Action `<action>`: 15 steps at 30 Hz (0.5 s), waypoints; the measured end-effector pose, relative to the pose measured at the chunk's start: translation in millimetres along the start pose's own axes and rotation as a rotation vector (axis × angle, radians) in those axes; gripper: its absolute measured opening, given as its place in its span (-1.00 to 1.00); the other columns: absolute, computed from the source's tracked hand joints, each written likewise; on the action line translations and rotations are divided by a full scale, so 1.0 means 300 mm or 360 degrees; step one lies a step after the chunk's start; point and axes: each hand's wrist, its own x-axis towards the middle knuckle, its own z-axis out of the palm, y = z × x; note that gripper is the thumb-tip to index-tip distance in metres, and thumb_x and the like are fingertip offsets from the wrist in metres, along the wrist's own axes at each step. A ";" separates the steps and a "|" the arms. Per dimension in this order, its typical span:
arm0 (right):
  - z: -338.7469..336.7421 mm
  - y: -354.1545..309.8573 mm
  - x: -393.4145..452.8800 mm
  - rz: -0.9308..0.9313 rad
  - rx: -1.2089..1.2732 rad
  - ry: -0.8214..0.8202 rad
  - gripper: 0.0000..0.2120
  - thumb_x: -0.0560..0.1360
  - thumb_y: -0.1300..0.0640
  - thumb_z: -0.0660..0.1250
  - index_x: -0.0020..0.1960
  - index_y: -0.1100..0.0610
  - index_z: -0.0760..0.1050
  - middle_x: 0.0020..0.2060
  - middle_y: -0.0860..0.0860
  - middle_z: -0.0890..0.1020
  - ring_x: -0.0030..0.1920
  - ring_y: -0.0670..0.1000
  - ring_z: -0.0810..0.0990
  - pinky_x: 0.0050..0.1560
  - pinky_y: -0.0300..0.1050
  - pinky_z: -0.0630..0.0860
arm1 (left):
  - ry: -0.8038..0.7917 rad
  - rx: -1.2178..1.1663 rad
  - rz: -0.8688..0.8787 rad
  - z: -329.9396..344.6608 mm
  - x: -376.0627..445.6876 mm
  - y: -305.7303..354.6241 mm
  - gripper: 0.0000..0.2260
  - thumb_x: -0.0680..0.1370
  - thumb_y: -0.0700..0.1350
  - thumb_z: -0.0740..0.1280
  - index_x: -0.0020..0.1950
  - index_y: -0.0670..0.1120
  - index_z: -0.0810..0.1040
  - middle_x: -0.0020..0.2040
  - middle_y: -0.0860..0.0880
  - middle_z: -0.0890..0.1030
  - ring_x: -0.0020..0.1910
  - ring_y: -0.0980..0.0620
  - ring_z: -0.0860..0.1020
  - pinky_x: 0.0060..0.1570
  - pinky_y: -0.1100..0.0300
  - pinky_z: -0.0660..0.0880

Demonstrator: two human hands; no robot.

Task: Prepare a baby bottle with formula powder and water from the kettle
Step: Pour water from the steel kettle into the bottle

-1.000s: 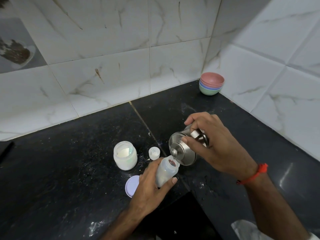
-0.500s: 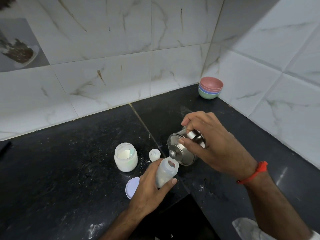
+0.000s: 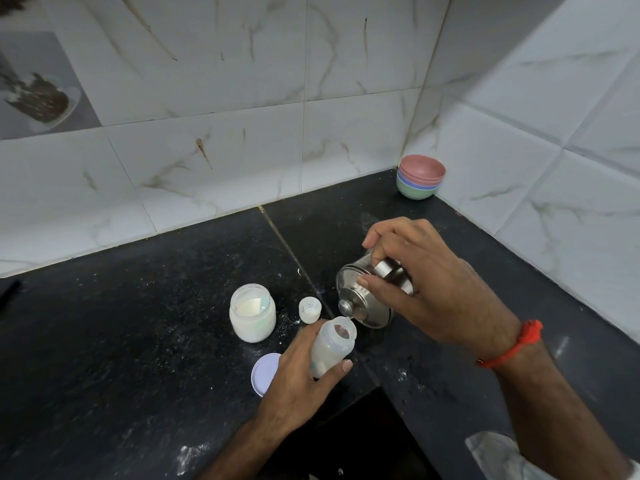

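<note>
Steel kettle (image 3: 369, 299) tilted over translucent plastic bottle (image 3: 330, 348), speckled black counter (image 3: 138, 341)

Right hand (image 3: 433, 289) covers the handle and rear body of the tilted steel kettle (image 3: 363, 303). Left hand (image 3: 301, 379) hides the lower half of the translucent plastic baby bottle (image 3: 332, 344) and part of the lilac round lid (image 3: 264, 374). Water stream too small to tell.
</note>
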 end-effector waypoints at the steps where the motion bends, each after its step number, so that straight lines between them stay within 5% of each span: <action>1: -0.001 0.000 0.000 -0.0001 -0.0005 0.0001 -0.84 0.55 -0.21 0.21 -0.02 -0.15 0.33 0.20 -0.18 0.49 0.16 -0.04 0.45 -0.21 0.03 0.63 | 0.0002 -0.0004 -0.0002 0.001 0.000 -0.003 -0.53 0.54 0.06 0.52 0.40 0.16 0.46 0.28 0.25 0.60 0.31 0.19 0.54 0.18 0.48 0.42; 15: -0.014 -0.008 0.009 -0.0075 -0.0047 0.0008 -0.88 0.56 -0.17 0.22 -0.04 -0.16 0.33 0.21 -0.12 0.52 0.17 0.01 0.48 -0.18 0.02 0.62 | -0.0011 -0.0013 -0.0008 0.012 -0.006 -0.047 -0.51 0.53 0.09 0.52 0.41 0.17 0.45 0.30 0.25 0.59 0.32 0.16 0.54 0.21 0.42 0.44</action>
